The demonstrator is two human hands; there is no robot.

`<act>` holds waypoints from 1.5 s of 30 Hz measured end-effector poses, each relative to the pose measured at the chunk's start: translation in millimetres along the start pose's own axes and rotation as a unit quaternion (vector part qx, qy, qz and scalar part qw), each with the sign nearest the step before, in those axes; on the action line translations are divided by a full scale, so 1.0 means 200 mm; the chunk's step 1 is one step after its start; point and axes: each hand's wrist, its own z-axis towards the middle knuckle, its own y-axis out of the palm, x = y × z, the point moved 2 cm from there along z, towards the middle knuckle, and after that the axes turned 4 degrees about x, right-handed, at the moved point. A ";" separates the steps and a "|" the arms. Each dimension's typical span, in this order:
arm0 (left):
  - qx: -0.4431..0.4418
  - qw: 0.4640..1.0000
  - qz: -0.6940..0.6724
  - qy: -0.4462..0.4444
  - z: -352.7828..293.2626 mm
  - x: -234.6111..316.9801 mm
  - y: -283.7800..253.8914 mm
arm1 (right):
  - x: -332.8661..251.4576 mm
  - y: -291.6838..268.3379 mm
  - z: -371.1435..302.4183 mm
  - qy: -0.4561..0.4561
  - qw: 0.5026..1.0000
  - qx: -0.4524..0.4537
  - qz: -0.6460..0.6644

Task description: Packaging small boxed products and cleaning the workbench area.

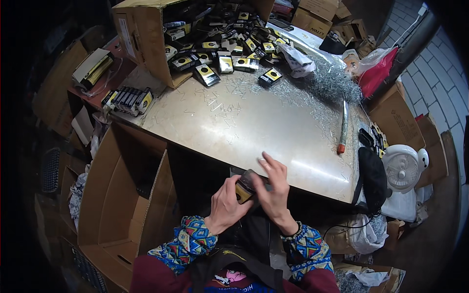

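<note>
Maroon clothes [156, 273] of the person are nearest, with colourful cuffs [183, 244] at the wrists. The left hand [227, 207] is closed around a small black and yellow pack [244, 192], just before the table [220, 132]. The right hand [274, 193] is loosely wide beside it; whether its thumb touches, I cannot tell. Many similar packs [225, 63] lie by the carton [139, 44].

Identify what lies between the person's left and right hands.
A small black-and-yellow pack, gripped in the left hand, with the right hand close beside it; the head view shows this.
</note>
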 end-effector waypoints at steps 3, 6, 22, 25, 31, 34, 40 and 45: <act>-0.002 0.994 -0.049 -0.100 0.01 -0.04 -0.03 | 0.11 -0.03 -0.04 0.107 0.983 0.019 0.149; -0.006 0.995 -0.052 -0.088 0.03 -0.03 -0.05 | 0.09 -0.07 -0.05 -0.043 0.995 -0.077 0.040; 0.027 0.997 -0.039 0.063 0.02 0.01 0.00 | 0.03 0.05 -0.13 0.108 0.985 0.076 0.113; 0.028 0.998 -0.042 0.035 0.02 -0.01 -0.03 | 0.04 -0.01 -0.15 0.075 0.990 0.068 0.100; 0.009 0.999 -0.025 0.045 0.02 -0.02 -0.02 | 0.05 0.03 -0.19 0.108 0.971 -0.064 0.203; 0.010 1.000 -0.020 -0.011 0.02 0.00 -0.03 | 0.04 0.06 -0.21 0.177 0.951 -0.033 0.252; -0.004 0.999 0.043 -0.020 0.03 0.00 -0.02 | -0.01 0.08 -0.19 0.244 0.942 -0.005 0.231; -0.027 0.998 0.045 -0.017 0.01 -0.01 -0.02 | 0.01 0.08 -0.19 0.334 0.904 -0.030 0.264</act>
